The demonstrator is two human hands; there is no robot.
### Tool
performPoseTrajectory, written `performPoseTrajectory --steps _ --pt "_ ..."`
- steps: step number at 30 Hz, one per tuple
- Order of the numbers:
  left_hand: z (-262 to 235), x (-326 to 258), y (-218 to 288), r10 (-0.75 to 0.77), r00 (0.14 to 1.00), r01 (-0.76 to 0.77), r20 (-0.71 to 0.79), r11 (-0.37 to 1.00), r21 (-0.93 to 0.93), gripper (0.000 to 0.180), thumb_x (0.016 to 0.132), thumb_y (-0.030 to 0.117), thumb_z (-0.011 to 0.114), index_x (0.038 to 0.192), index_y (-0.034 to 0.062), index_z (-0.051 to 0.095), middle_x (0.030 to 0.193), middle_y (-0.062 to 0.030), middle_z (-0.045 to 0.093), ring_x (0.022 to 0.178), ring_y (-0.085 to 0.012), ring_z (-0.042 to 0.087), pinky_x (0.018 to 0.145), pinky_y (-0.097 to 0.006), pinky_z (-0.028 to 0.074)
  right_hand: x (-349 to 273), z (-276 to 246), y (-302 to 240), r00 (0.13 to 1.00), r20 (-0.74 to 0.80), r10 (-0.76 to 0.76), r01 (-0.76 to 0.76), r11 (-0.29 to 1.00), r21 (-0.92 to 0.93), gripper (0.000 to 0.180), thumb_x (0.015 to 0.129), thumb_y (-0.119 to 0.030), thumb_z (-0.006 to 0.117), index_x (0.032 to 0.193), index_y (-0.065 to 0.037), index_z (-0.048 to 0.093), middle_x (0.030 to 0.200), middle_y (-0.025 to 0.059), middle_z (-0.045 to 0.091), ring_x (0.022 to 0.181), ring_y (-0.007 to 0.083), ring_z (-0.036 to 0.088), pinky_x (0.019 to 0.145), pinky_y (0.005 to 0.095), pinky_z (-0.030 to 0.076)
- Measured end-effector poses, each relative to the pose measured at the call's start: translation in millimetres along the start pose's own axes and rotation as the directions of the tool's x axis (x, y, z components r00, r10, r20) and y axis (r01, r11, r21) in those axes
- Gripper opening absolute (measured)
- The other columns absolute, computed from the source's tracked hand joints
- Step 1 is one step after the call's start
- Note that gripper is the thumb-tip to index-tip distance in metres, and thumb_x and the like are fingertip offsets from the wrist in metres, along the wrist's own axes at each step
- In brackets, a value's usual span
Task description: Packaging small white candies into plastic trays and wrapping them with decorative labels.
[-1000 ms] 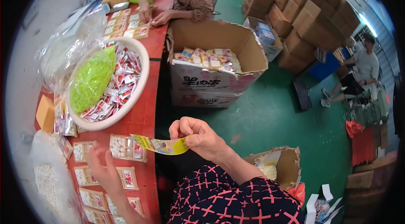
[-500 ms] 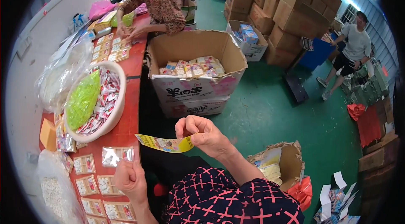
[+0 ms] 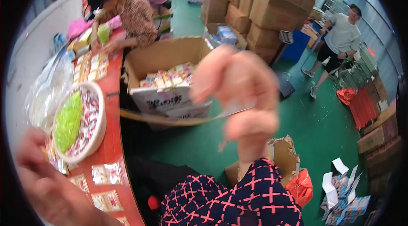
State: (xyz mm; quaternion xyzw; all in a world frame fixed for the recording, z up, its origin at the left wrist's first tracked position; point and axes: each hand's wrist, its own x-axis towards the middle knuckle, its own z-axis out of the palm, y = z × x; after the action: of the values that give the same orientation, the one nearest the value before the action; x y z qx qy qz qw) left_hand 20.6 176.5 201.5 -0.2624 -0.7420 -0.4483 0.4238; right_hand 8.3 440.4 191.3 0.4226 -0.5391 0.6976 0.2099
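Observation:
My right hand (image 3: 242, 85), blurred and raised in front of me, pinches one end of a thin printed card strip (image 3: 182, 121). The strip shows almost edge-on and bows out toward the left. My left hand (image 3: 55, 183) hangs over the near left of the red table; motion smears its fingers, and I make out nothing held. Beside that hand lie flat clear-wrapped packs (image 3: 107, 173) in a row. Just past it sits a round cream basin (image 3: 102, 119) with many small red-and-white sachets (image 3: 88, 113) and a lime-green plastic bag (image 3: 68, 122).
A large open carton (image 3: 159, 54) of packs stands right of the table. Across the table's far part leans a co-worker (image 3: 134, 17). Stacked cartons (image 3: 272, 5) rise behind. At right stands another person (image 3: 342, 34). A torn carton (image 3: 287, 153) and folded papers (image 3: 340, 187) are on the floor.
My right hand has come up and closer with the card strip, which has turned edge-on. My left hand has swung left and nearer. The whole view has shifted.

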Motion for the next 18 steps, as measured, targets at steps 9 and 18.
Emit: performPoseTrajectory --steps 9,18 --pt "21 -97 -59 -0.572 0.808 0.585 0.140 0.753 -0.302 0.030 0.084 -0.003 0.052 0.065 0.0075 0.031 0.081 -0.0057 0.049 0.080 -0.0113 0.045 0.077 -0.024 0.035 -73 29 60 0.859 -0.091 0.504 -0.473 0.848 0.237 0.033 0.070 -0.006 0.066 0.069 -0.011 0.033 0.095 0.0056 0.047 0.082 0.0117 0.040 0.075 0.0238 0.036" --pt "25 -104 -79 -0.583 0.796 0.590 0.164 0.684 -0.429 0.029 0.084 -0.002 0.054 0.066 0.0081 0.033 0.080 -0.0047 0.048 0.076 -0.0111 0.046 0.073 -0.023 0.037 -81 34 77 0.836 -0.150 0.528 -0.463 0.824 0.326 0.032 0.071 -0.008 0.066 0.070 -0.012 0.035 0.095 0.0034 0.047 0.085 0.0090 0.041 0.076 0.0233 0.037"
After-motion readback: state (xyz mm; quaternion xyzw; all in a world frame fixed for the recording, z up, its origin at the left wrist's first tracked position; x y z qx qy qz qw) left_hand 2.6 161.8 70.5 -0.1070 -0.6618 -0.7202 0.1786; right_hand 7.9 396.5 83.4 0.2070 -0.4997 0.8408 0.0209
